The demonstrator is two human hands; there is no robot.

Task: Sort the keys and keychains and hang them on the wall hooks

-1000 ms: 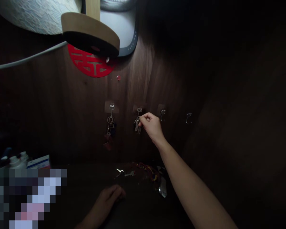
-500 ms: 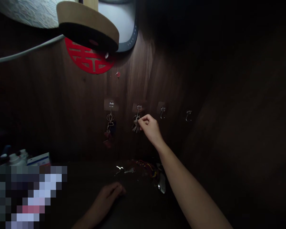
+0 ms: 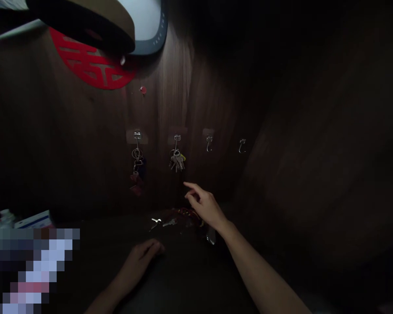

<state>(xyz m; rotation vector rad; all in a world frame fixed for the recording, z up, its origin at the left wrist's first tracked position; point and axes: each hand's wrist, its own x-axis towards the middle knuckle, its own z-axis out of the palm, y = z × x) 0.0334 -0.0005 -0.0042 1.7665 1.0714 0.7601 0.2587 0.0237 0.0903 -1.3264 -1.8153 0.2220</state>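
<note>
My right hand (image 3: 205,205) is open, index finger stretched out and thumb apart, with nothing in it. It is below a bunch of keys (image 3: 177,162), which hangs from the second hook (image 3: 177,138) on the dark wood panel; hand and keys are apart. My left hand (image 3: 146,255) rests low over the dark surface, its fingers curled together, and no object shows in it. Just beyond it lie loose keys (image 3: 157,222) and another key (image 3: 170,222). Near my right hand lie coloured cords (image 3: 186,212) and a shiny item (image 3: 211,237), too dim to name.
Another key ring (image 3: 137,153) with a dark tag hangs on the left hook. Two bare hooks (image 3: 209,141) (image 3: 242,146) are at right. Above are a red paper cutout (image 3: 94,72) and a rounded dark-edged board (image 3: 150,48). Bottles (image 3: 6,216) and a box (image 3: 34,219) stand at left.
My right hand has let go of the bunch of keys on the second hook and moved down, its fingers opening. My left hand stays low. The view has shifted slightly.
</note>
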